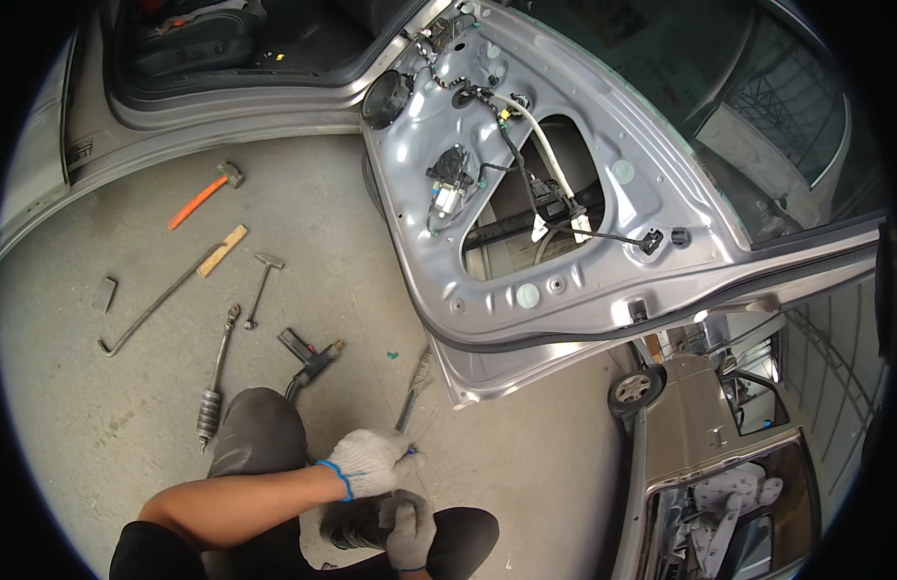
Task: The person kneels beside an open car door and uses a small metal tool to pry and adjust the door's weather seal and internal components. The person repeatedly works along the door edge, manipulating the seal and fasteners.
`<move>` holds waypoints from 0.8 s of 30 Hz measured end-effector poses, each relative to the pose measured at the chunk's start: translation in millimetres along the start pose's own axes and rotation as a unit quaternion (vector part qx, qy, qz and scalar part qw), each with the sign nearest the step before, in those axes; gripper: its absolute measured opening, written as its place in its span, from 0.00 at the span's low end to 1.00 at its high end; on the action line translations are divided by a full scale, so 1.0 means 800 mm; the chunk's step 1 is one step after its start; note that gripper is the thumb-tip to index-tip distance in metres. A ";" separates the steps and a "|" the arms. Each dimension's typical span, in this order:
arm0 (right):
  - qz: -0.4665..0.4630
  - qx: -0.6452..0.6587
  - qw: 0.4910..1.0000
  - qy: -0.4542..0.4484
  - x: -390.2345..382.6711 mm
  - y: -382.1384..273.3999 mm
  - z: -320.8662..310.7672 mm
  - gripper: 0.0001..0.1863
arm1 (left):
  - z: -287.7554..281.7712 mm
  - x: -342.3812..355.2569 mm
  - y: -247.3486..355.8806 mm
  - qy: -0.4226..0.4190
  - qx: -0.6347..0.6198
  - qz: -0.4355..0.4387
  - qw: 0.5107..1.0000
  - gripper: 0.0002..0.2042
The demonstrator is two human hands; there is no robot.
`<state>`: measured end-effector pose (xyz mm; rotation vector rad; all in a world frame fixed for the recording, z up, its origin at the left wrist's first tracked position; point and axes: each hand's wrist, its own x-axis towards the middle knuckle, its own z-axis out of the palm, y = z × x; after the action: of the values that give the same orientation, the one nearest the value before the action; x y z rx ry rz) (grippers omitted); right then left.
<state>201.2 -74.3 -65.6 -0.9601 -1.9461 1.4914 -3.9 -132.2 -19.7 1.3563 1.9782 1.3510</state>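
Note:
Both my hands wear pale knitted gloves and are close together above my knees. My left hand [369, 462], its cuff edged in blue, is closed, with fingers pinched at a small blue spot too small to name. Just below it, my right hand [410, 532] is curled, and a greyish piece at its fingers cannot be made out. Beyond my left hand, a dark rod with a clear wrinkled wrap [413, 391] lies toward the door's lower edge. A stripped silver car door [419, 232] stands open ahead, with wiring, a speaker and a motor exposed.
On the concrete floor at left lie an orange-handled hammer [199, 200], a hooked bar with a wooden handle [163, 300], a small hammer [263, 287], a slide hammer [216, 377], a grey block [105, 294] and a black gun-shaped tool [313, 362]. Another vehicle [685, 416] stands at right.

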 end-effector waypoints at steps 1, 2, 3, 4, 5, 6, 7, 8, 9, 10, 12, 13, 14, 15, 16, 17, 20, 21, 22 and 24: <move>-0.001 0.009 1.000 0.026 -0.001 -0.013 0.001 0.16 | -0.003 0.000 0.007 -0.013 0.008 0.014 1.000 0.23; -0.002 0.018 0.999 0.051 -0.002 -0.026 0.001 0.17 | -0.006 0.000 0.017 -0.048 0.017 0.026 0.998 0.24; -0.037 0.006 0.997 0.071 -0.002 -0.023 -0.004 0.18 | -0.009 0.000 0.029 -0.083 0.025 0.038 0.996 0.25; -0.016 0.028 0.995 0.093 -0.003 -0.036 -0.003 0.18 | -0.014 -0.001 0.042 -0.115 0.033 0.051 0.991 0.26; -0.022 0.037 0.996 0.074 0.000 -0.029 -0.014 0.19 | -0.001 0.000 0.041 -0.120 0.029 0.045 0.991 0.26; -0.027 0.046 0.997 0.056 0.003 -0.023 -0.026 0.19 | 0.014 0.001 0.037 -0.127 0.035 0.081 0.988 0.26; 0.001 0.047 0.997 0.069 -0.008 -0.060 -0.015 0.19 | 0.037 0.002 0.033 -0.146 0.042 0.120 0.981 0.26; -0.039 0.010 0.994 0.105 -0.006 -0.058 -0.016 0.18 | 0.042 0.001 0.038 -0.162 0.045 0.157 0.973 0.26; -0.082 -0.017 0.988 0.133 -0.003 -0.054 -0.019 0.17 | 0.047 0.003 0.046 -0.221 0.050 0.132 0.965 0.27; -0.124 -0.040 0.978 0.160 -0.002 -0.050 -0.023 0.17 | 0.060 0.005 0.045 -0.229 0.032 0.139 0.963 0.27; -0.060 -0.062 0.988 0.127 -0.011 -0.056 -0.044 0.14 | 0.094 0.012 0.035 -0.245 -0.002 0.157 0.957 0.28; -0.029 -0.030 0.991 0.126 -0.014 -0.050 -0.061 0.12 | 0.079 0.007 0.050 -0.259 -0.004 0.157 0.953 0.31; -0.035 -0.054 0.985 0.161 -0.017 -0.067 -0.062 0.10 | 0.053 0.005 0.068 -0.295 -0.003 0.130 0.947 0.33; -0.026 -0.055 0.981 0.184 -0.024 -0.057 -0.086 0.08 | 0.080 0.013 0.058 -0.284 0.025 0.129 0.950 0.34; 0.014 -0.028 0.970 0.239 -0.035 -0.051 -0.109 0.06 | 0.103 0.021 0.047 -0.270 0.053 0.129 0.953 0.34; -0.004 -0.103 0.953 0.286 -0.045 -0.017 -0.160 0.04 | 0.106 0.018 0.051 -0.220 0.016 0.100 0.970 0.34; 0.045 -0.291 0.934 0.203 -0.153 0.065 -0.252 0.11 | 0.105 0.037 0.050 -0.197 0.027 0.058 0.978 0.34; 0.133 -0.322 0.925 0.150 -0.217 0.113 -0.298 0.14 | 0.102 0.035 0.066 -0.205 0.020 0.058 0.977 0.35; 0.264 -0.241 0.920 0.161 -0.277 0.174 -0.340 0.11 | 0.112 0.035 0.078 -0.209 0.010 0.074 0.975 0.35; 0.373 -0.210 0.899 0.091 -0.368 0.183 -0.291 0.11 | 0.137 0.032 0.078 -0.206 0.008 0.082 0.975 0.35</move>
<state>592.2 -141.0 -134.7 -2.1402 -1.8830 1.2590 96.4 -52.0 -11.1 1.6811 1.6328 1.0134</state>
